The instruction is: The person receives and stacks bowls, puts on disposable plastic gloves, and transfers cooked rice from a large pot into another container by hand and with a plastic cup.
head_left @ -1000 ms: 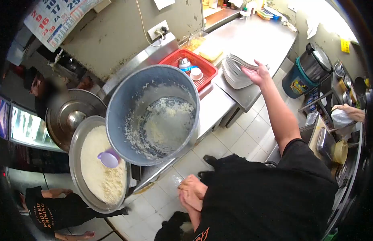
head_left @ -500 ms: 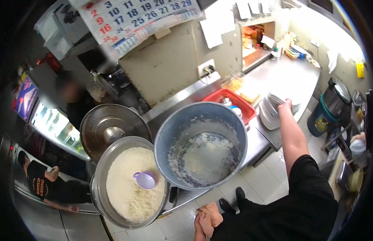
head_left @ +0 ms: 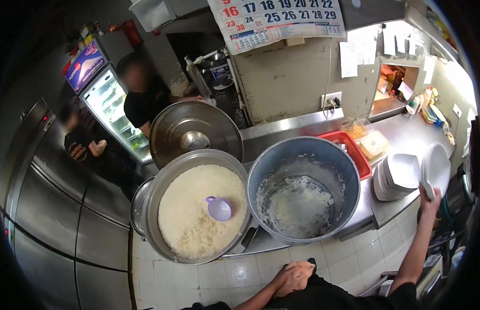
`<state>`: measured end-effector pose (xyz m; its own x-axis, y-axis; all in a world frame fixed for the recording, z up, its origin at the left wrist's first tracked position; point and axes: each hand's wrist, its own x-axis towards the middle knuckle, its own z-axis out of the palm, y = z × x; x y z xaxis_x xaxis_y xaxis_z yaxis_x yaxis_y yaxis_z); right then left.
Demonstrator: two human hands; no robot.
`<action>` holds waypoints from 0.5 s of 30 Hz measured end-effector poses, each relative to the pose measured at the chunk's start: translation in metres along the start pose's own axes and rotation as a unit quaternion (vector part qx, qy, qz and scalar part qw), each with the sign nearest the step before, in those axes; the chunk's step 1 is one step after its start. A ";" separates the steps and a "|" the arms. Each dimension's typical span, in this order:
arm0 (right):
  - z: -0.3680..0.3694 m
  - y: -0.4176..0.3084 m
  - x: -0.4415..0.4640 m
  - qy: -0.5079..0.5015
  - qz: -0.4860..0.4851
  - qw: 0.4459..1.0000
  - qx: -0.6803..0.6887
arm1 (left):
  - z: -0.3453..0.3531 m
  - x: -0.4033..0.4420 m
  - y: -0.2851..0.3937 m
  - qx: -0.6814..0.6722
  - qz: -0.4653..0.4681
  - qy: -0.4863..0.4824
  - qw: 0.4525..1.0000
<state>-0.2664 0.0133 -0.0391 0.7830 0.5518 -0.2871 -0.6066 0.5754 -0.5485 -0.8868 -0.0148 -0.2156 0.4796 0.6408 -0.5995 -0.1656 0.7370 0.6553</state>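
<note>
Head view shows your right hand (head_left: 431,196), just past three o'clock, closed on the lower edge of tilted white plates (head_left: 438,166), beside the white stack (head_left: 400,176). Your left hand (head_left: 296,275), at five o'clock, has bent fingers; whether it holds something, I cannot tell.

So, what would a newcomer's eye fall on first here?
The broad pan of white rice, left of centre, with a purple scoop on top. Beside it, just right of centre, is a big grey pot smeared with residue. At far right, the right hand holds white dishes.
</note>
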 end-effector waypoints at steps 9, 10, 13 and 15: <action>-0.185 -0.006 -0.163 0.174 -0.031 0.983 -0.048 | 0.046 0.114 -0.019 0.506 0.177 0.009 0.844; -0.200 0.010 -0.168 0.203 -0.037 0.978 -0.030 | 0.070 0.132 -0.002 0.404 0.175 -0.006 0.898; -0.291 0.057 -0.171 0.291 -0.030 0.954 0.069 | 0.182 0.154 0.055 0.434 0.336 0.091 0.831; -0.355 0.086 -0.164 0.297 -0.019 0.948 0.114 | 0.217 0.182 0.068 0.490 0.331 0.144 0.794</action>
<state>-0.3978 -0.2422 -0.3178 0.7025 0.1294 -0.6998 -0.5375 0.7410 -0.4026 -0.6244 0.1053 -0.1802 0.3265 0.9445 0.0370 0.5185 -0.2116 0.8285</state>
